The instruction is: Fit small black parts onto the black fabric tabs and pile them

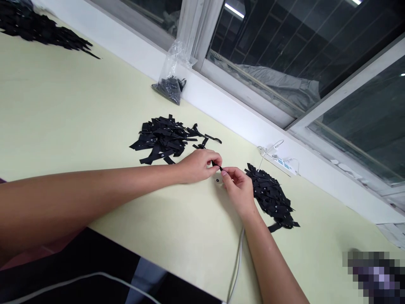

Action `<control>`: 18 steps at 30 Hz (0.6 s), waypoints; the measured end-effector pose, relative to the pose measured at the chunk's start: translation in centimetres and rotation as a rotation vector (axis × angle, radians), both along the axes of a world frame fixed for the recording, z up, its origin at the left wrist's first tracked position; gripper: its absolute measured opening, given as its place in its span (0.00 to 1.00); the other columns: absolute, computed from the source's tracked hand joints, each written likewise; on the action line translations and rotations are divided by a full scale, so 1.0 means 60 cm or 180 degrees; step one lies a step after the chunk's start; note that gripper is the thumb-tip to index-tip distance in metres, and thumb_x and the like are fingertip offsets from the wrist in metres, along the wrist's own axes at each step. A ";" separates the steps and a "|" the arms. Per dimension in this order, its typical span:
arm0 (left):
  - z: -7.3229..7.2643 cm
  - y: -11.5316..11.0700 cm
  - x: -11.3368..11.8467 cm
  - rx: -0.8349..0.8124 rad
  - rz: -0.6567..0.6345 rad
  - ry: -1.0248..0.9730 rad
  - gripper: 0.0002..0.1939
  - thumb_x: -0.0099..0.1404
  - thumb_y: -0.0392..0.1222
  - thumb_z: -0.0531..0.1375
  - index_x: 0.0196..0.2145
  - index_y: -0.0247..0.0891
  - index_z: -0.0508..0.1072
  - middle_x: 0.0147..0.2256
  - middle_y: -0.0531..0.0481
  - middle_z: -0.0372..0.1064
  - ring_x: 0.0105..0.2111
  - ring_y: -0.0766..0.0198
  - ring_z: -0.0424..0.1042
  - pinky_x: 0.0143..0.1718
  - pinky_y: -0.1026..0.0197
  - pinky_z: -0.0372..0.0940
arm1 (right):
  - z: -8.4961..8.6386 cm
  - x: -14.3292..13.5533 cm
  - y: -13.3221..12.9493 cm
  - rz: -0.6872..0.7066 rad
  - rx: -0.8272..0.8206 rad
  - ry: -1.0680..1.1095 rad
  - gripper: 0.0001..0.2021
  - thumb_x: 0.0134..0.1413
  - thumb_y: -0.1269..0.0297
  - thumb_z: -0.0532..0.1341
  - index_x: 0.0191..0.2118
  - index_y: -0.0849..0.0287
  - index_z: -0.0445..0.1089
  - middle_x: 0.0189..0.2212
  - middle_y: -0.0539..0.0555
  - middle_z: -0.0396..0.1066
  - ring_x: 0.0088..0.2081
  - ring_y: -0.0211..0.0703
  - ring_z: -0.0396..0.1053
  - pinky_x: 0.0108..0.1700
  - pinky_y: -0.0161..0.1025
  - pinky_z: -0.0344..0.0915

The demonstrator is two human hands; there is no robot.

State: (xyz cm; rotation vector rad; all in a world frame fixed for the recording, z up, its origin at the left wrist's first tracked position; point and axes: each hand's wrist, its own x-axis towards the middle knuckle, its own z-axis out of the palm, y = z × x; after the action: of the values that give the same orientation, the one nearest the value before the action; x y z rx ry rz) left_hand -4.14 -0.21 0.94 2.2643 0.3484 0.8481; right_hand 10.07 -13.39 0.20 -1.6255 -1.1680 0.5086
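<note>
My left hand and my right hand meet over the pale table, both pinching a small black strip between thumb and fingers. Part of the strip is hidden by the fingertips. Just below it, a small dark round piece lies on the tabletop. A loose pile of black strips spreads beyond my left hand. Close by my right hand, on its right side, is another pile of black strips.
A clear bag with dark pieces stands by the window ledge. Behind the right pile is a white power strip. A grey cable runs beside my right forearm. More black strips lie at the far left.
</note>
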 end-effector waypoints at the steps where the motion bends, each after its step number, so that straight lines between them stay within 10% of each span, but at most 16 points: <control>1: 0.001 0.002 0.000 0.0020 0.0060 -0.0039 0.05 0.63 0.36 0.58 0.34 0.38 0.75 0.34 0.51 0.73 0.32 0.66 0.67 0.34 0.61 0.60 | -0.001 0.002 -0.001 -0.0021 -0.0033 -0.0113 0.16 0.57 0.51 0.63 0.42 0.58 0.74 0.33 0.53 0.74 0.30 0.39 0.66 0.32 0.37 0.65; 7: 0.004 0.015 -0.001 -0.0065 0.0427 -0.0333 0.04 0.64 0.37 0.58 0.35 0.38 0.74 0.35 0.52 0.74 0.32 0.66 0.66 0.36 0.61 0.61 | -0.004 0.009 -0.006 0.0119 -0.0472 -0.1548 0.11 0.58 0.58 0.62 0.42 0.55 0.77 0.38 0.55 0.75 0.35 0.43 0.69 0.41 0.42 0.65; 18: -0.003 0.014 0.000 -0.0098 0.0370 -0.0175 0.05 0.64 0.39 0.59 0.35 0.39 0.75 0.35 0.52 0.74 0.32 0.65 0.67 0.36 0.60 0.61 | -0.003 0.009 -0.007 0.0177 -0.0577 -0.1729 0.08 0.59 0.62 0.60 0.39 0.55 0.76 0.34 0.52 0.75 0.32 0.42 0.68 0.38 0.39 0.62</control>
State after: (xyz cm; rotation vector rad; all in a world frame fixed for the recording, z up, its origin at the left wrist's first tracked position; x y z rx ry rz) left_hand -4.15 0.64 0.75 2.2049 0.4684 0.9560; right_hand 10.60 -13.81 0.01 -1.9615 -1.6033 0.2107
